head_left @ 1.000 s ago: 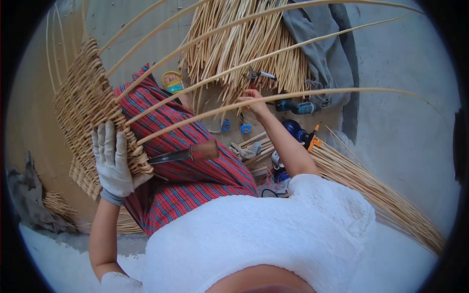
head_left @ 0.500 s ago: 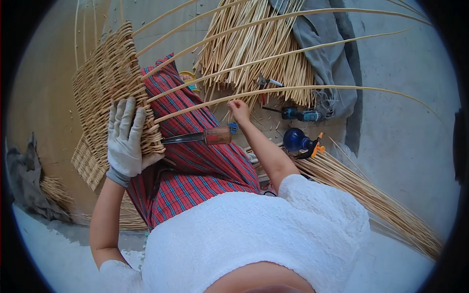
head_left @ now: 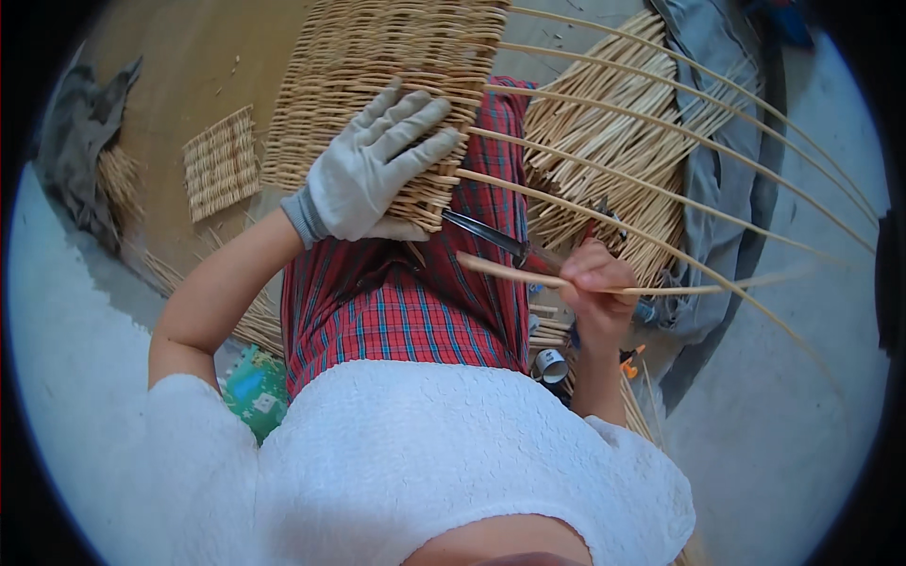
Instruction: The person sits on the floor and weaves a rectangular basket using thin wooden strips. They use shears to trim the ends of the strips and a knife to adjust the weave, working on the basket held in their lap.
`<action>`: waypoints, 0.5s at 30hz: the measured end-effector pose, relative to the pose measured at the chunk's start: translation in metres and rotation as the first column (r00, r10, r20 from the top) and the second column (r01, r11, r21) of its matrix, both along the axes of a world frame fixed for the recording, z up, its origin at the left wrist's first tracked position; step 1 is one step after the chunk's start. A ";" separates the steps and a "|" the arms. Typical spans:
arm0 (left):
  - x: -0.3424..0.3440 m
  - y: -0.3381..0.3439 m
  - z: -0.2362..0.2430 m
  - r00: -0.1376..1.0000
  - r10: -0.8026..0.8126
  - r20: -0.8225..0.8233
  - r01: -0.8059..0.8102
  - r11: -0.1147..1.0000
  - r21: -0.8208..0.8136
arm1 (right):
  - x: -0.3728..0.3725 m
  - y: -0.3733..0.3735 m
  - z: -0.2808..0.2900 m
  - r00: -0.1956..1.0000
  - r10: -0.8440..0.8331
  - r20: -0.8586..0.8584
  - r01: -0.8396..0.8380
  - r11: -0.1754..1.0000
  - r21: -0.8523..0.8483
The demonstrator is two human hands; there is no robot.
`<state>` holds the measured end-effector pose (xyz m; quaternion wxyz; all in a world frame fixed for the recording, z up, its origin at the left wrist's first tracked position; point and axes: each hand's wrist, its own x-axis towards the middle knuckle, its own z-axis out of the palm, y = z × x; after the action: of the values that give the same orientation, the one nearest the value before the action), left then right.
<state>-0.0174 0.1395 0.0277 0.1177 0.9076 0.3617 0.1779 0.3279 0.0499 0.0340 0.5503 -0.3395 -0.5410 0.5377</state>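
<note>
A large woven wicker panel (head_left: 377, 57) leans across my lap, with several long rods (head_left: 604, 168) sticking out from its right edge. My left hand (head_left: 368, 165), in a pale glove, lies over the panel's lower right part. Its fingers are stretched over the weave and its thumb is tucked at the lower edge, holding the panel. A metal tool blade (head_left: 481, 231) is stuck into the panel's lower corner; its handle is partly behind my right hand. My bare right hand (head_left: 599, 274) is closed round a willow rod (head_left: 510, 272), whose thick end points left at that corner.
Loose rods (head_left: 613, 132) lie in a big bundle beyond my knees, beside grey cloth (head_left: 717, 189). A small woven piece (head_left: 222, 162) lies on the floor at left, near a dark cloth (head_left: 85, 141). A white-topped can (head_left: 551, 364) stands by my right thigh.
My right hand, bare of any long rod before, now holds one and has come closer to the panel's corner. In the picture, the panel and my left hand sit further right and higher.
</note>
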 end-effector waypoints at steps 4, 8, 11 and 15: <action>0.000 -0.003 -0.005 1.000 -0.007 0.012 0.007 1.000 -0.002 | -0.012 0.002 0.005 0.969 -0.049 0.242 0.077 0.991 -0.106; -0.001 -0.003 -0.005 0.999 0.001 0.034 -0.001 1.000 -0.005 | -0.003 0.012 0.005 0.952 0.021 0.307 0.011 0.994 -0.104; 0.001 -0.004 -0.005 0.999 0.009 0.043 -0.009 1.000 -0.004 | -0.010 0.017 -0.001 0.936 0.050 0.349 -0.022 0.996 -0.085; 0.004 -0.002 -0.009 0.999 0.028 0.032 -0.029 0.999 0.025 | -0.022 0.023 0.001 0.913 0.104 0.393 -0.116 0.993 0.006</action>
<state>-0.0129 0.1372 0.0184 0.1092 0.9009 0.3703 0.1985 0.3064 0.0728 0.0346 0.4046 -0.4015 -0.6661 0.4811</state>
